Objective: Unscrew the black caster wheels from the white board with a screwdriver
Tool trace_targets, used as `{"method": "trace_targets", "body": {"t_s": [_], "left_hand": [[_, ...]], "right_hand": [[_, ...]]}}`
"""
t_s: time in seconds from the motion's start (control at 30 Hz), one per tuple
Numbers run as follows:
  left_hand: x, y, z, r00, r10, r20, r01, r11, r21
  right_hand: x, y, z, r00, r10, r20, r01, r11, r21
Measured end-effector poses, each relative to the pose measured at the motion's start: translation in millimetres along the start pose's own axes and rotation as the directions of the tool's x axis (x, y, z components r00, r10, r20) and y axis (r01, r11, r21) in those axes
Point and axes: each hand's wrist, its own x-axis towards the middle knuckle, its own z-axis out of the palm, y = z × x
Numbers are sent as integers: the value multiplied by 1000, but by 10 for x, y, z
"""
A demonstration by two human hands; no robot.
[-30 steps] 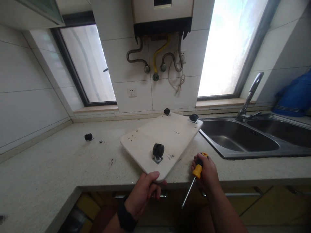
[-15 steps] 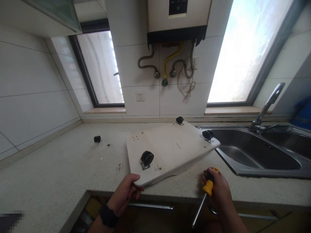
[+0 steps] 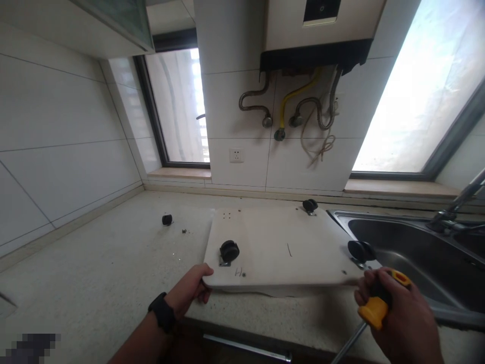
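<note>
A flat white board [image 3: 265, 237] lies on the counter, with three black casters fixed on top: one at the front left [image 3: 229, 251], one at the back right [image 3: 309, 206] and one at the front right [image 3: 361, 251]. Small holes mark its back left corner. My left hand [image 3: 193, 285], a dark band on its wrist, is closed on the front left corner, thumb on top. In my right hand [image 3: 401, 308] is a screwdriver [image 3: 375, 312] with a yellow and black handle, its shaft pointing down left. That hand is by the board's front right corner; whether its fingers touch the board is unclear.
A loose caster [image 3: 166, 220] and a small pile of screws [image 3: 184, 231] lie left of the board. The steel sink [image 3: 401, 253] and its faucet [image 3: 450, 212] are on the right. A water heater [image 3: 322, 30] with hoses [image 3: 253, 101] hangs on the tiled wall.
The board has turned so its front edge runs nearly along the counter's edge. My right hand, with the screwdriver, has moved right to the board's front right corner. The view has shifted left.
</note>
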Motion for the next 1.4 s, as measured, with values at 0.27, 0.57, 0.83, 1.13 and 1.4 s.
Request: {"method": "trace_targets", "body": {"t_s": [0.27, 0.57, 0.83, 1.13, 1.4], "left_hand": [[209, 142, -211, 974, 222, -45, -203, 943, 263], [316, 429, -41, 978, 208, 24, -202, 969, -142], [240, 467, 45, 952, 254, 171, -196, 935, -297], [129, 533, 69, 945, 251, 212, -188, 942, -277], [13, 571, 127, 936, 227, 267, -166, 958, -233]], "right_hand": [[195, -374, 1138, 974, -162, 159, 166, 986, -14], [832, 12, 1966, 897, -156, 415, 242, 957, -163], [961, 394, 2079, 921, -5, 390, 118, 956, -267], [705, 442, 2190, 860, 1, 511, 164, 947, -278], [319, 562, 2433, 752, -95, 652, 335, 907, -254]]}}
